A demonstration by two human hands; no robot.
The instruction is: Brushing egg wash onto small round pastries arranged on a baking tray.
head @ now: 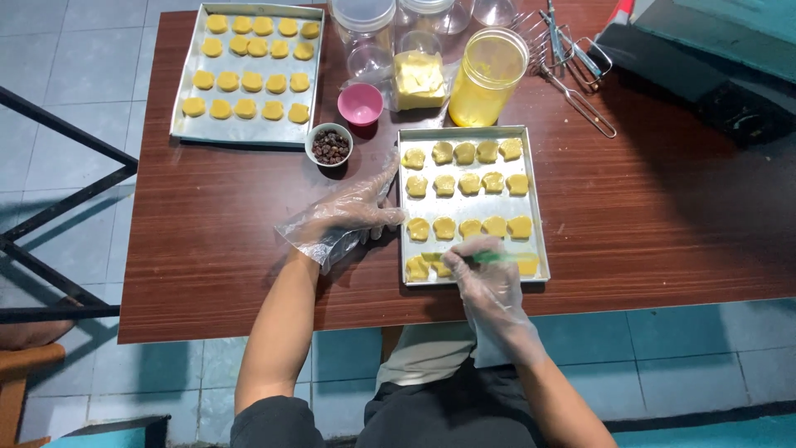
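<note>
A metal baking tray (536,199) lies on the brown wooden table (663,216), filled with rows of yellow flower-shaped cookies (469,183). My right hand (489,278), in a clear plastic glove, grips a green brush (497,258) laid across the tray's nearest row of cookies. My left hand (352,211), also gloved, rests with fingers spread against the tray's left edge and holds nothing.
A second tray (189,66) of yellow cookies sits at the far left. Near it stand a small white bowl of dark bits (330,146), a pink cup (361,104), a yellow-filled jar (485,79), clear containers (365,25) and metal whisk beaters (572,66).
</note>
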